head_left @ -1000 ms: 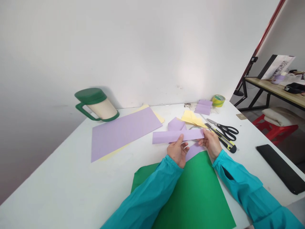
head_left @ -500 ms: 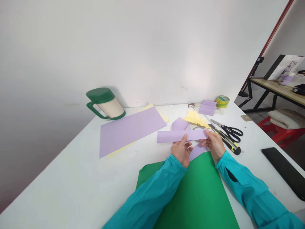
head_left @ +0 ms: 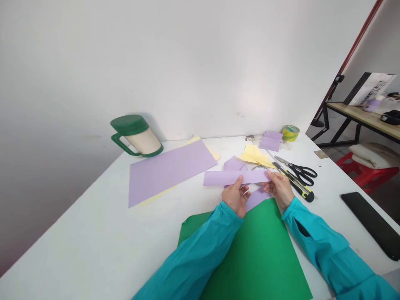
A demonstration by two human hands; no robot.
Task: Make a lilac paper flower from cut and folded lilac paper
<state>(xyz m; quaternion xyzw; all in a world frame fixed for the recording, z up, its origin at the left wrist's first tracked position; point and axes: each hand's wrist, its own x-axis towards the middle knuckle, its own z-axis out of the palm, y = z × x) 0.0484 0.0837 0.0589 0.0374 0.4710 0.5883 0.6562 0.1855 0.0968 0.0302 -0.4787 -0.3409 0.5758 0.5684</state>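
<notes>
A narrow strip of purple paper (head_left: 218, 178) is held level above the table between my two hands. My left hand (head_left: 235, 196) pinches its lower edge near the middle, thumb on top. The strip's right end sits between the thumb and fingers of my right hand (head_left: 280, 188). Below my hands lies a large sheet of green paper (head_left: 259, 250), partly covered by my left sleeve. More purple paper pieces (head_left: 258, 198) show under and behind the strip. Just beyond my right hand are a yellow-and-black utility knife (head_left: 296, 185) and black-handled scissors (head_left: 301, 171).
At the left, a large purple sheet (head_left: 171, 173) lies over yellow paper, beside a green-lidded mug (head_left: 137, 135). Crumpled yellow paper (head_left: 254, 155), folded purple paper (head_left: 270, 141) and a tape roll (head_left: 290, 133) are at the back right. A black flat object (head_left: 370, 225) lies far right.
The whole view has shifted very slightly. Both hands keep the same grip on the purple strip, and nothing else has visibly moved.
</notes>
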